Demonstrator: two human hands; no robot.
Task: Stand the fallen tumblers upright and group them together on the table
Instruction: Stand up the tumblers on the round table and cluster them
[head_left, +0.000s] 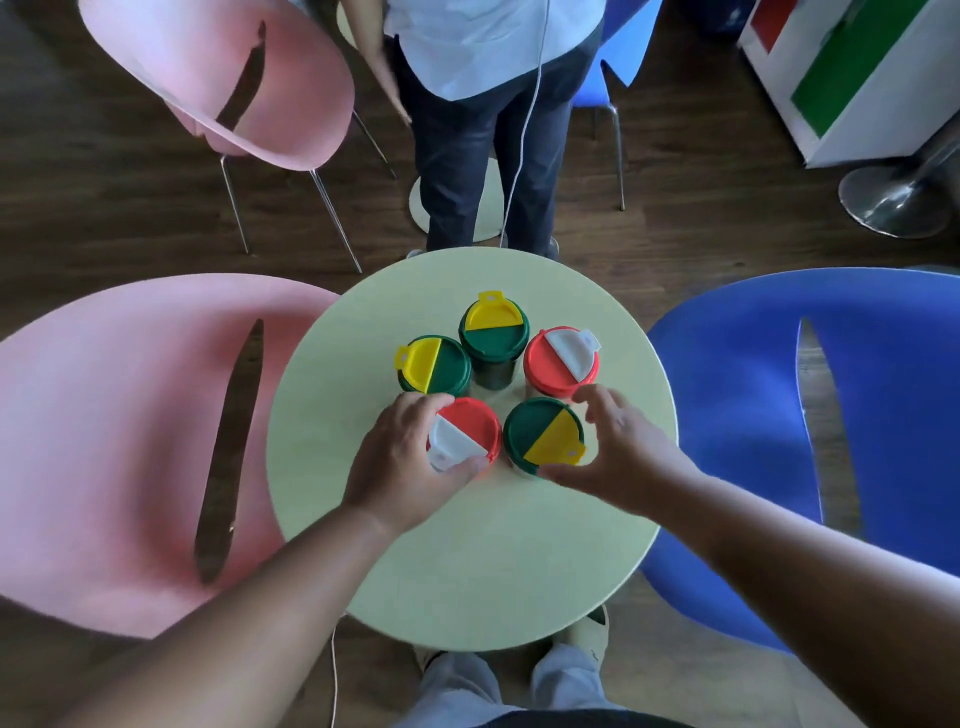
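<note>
Several tumblers stand upright in a tight ring on the round pale-green table (467, 571). Three have green lids with yellow flaps: the far one (493, 338), the left one (435, 365) and the near right one (543, 435). Two have red lids with white flaps: the right one (561, 361) and the near left one (465, 434). My left hand (402, 462) grips the near-left red tumbler, fingers and thumb curled round its lid. My right hand (618, 457) cups the near-right green tumbler, its thumb at the lid's near edge and its fingers arched above the far side.
A pink chair (130, 441) stands left of the table and a blue chair (831, 441) right of it. A person (488, 130) stands just beyond the far edge. Behind are another pink chair (234, 83) and a metal stool base (893, 200).
</note>
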